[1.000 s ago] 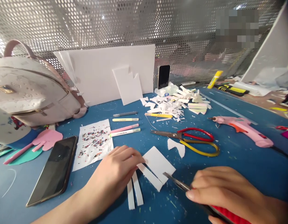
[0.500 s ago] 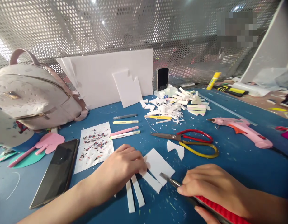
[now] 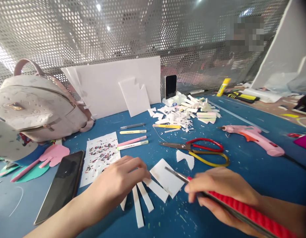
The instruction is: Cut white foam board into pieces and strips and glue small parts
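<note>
My right hand (image 3: 223,190) is closed around a utility knife (image 3: 242,208) with a red ribbed grip. The knife's metal tip points left, over a white foam-board piece (image 3: 167,178) on the table. Curled downward, my left hand (image 3: 126,175) has its fingertips at the upper end of a cut white strip (image 3: 156,190) beside that piece; the fingertips are partly hidden. More narrow white strips (image 3: 138,208) fan out beneath this hand. Scissors (image 3: 197,150) with one red and one yellow handle lie beyond, beside a jagged white scrap (image 3: 185,159).
Several pens (image 3: 133,132) lie by a paper sheet (image 3: 89,172) with coloured bits. A dark phone (image 3: 61,185) is at left, near a backpack (image 3: 38,102). White scraps (image 3: 180,114) pile up at the back. On the right lies a pink glue gun (image 3: 254,138).
The knife tip has moved up and left over the white piece, its handle turning more into view. The left hand stays near the strips, which fan slightly wider. The view has shifted slightly.
</note>
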`<state>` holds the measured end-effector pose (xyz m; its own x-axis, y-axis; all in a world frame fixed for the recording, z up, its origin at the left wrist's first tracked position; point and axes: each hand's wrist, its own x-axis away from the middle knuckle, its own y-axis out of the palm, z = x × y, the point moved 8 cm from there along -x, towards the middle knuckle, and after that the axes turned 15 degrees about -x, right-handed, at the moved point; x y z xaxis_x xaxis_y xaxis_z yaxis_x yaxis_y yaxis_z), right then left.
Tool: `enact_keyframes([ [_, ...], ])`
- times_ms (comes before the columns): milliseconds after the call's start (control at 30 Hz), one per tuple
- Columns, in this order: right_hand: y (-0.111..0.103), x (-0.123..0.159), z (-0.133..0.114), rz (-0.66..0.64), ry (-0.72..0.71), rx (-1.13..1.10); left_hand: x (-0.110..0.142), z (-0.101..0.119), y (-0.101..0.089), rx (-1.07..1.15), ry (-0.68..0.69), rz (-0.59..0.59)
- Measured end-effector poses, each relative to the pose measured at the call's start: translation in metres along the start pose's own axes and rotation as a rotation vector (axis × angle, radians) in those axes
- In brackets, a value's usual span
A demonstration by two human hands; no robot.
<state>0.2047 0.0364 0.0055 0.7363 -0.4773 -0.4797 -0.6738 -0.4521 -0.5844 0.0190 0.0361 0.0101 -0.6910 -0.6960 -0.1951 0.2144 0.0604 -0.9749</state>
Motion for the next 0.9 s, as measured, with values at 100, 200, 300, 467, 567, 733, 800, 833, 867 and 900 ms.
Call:
enact_keyframes([
  [100,-0.005,-0.018,0.012,0.074,0.206,-0.282,0.002,0.002,-0.003,0.061,-0.024,0.031],
  [200,0.002,-0.028,0.024,0.109,0.403,-0.560,0.003,0.007,-0.010,0.085,0.004,0.118],
  [300,0.014,-0.034,0.027,0.089,0.484,-0.742,0.005,0.008,-0.016,0.099,0.001,0.175],
  [467,0.025,-0.037,0.025,0.080,0.510,-0.807,0.007,0.004,-0.017,0.157,-0.060,0.166],
  [567,0.021,-0.041,0.024,0.106,0.458,-0.738,0.009,0.002,-0.015,0.196,-0.080,0.170],
  [733,-0.015,-0.048,0.029,0.224,0.329,-0.486,0.011,-0.010,-0.011,0.290,-0.212,0.226],
  [800,-0.031,-0.048,0.033,0.241,0.329,-0.349,0.012,-0.018,-0.007,0.387,-0.307,0.238],
  [833,-0.037,-0.048,0.036,0.231,0.340,-0.286,0.012,-0.022,-0.003,0.466,-0.350,0.228],
  [867,-0.041,-0.048,0.038,0.215,0.351,-0.237,0.012,-0.025,0.003,0.570,-0.391,0.201],
  [900,-0.044,-0.047,0.039,0.205,0.353,-0.205,0.012,-0.026,0.009,0.688,-0.432,0.164],
])
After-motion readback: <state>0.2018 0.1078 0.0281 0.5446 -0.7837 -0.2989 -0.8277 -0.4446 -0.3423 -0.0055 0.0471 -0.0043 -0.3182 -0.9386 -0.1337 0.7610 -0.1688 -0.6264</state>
